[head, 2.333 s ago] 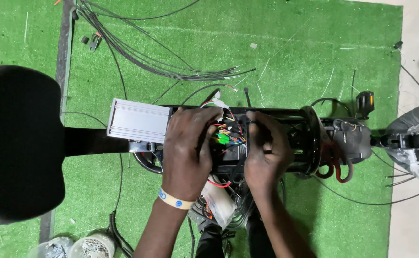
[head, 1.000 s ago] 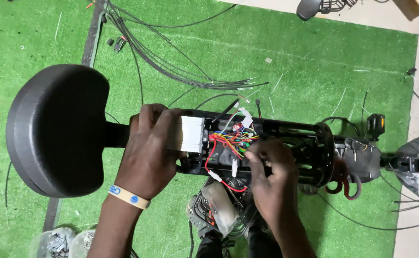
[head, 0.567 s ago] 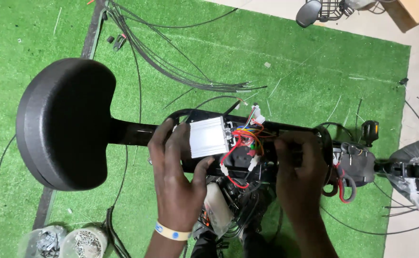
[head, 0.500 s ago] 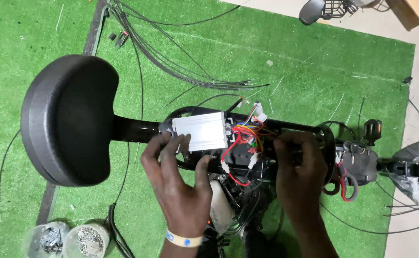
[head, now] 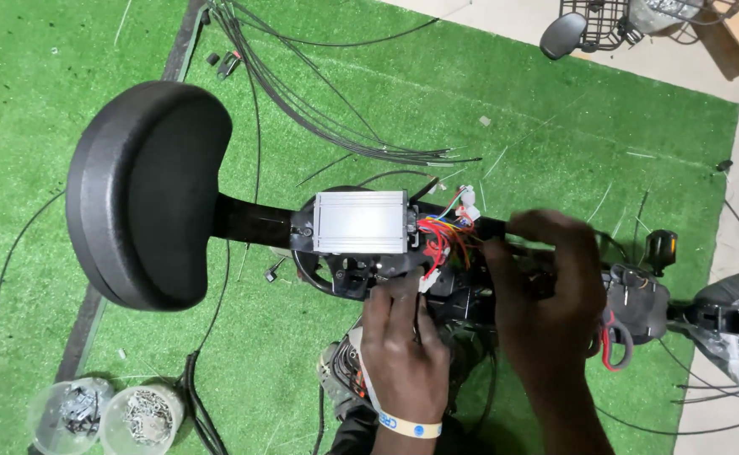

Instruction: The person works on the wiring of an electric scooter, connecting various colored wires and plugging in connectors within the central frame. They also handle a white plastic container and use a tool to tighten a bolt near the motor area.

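Note:
A black scooter frame (head: 255,223) with a wide black seat (head: 146,194) lies across green artificial turf. A silver finned controller box (head: 361,222) sits on the frame, with a bundle of red and coloured wires (head: 441,240) at its right end. My left hand (head: 403,345), with a wristband, has its fingertips on the frame just below the box and the wires. My right hand (head: 550,291) is wrapped over the black frame to the right of the wires. What its fingers grip underneath is hidden.
Several loose black cables (head: 302,93) fan across the turf behind the frame. Two clear tubs of screws (head: 104,413) stand at the near left. A black throttle grip (head: 660,248) and a wrapped part (head: 736,333) lie at the right. A wire basket (head: 605,21) sits on the far concrete.
My left hand has come off the silver box and dropped below it, leaving the box bare on the frame. The right hand has stayed over the frame beside the wires.

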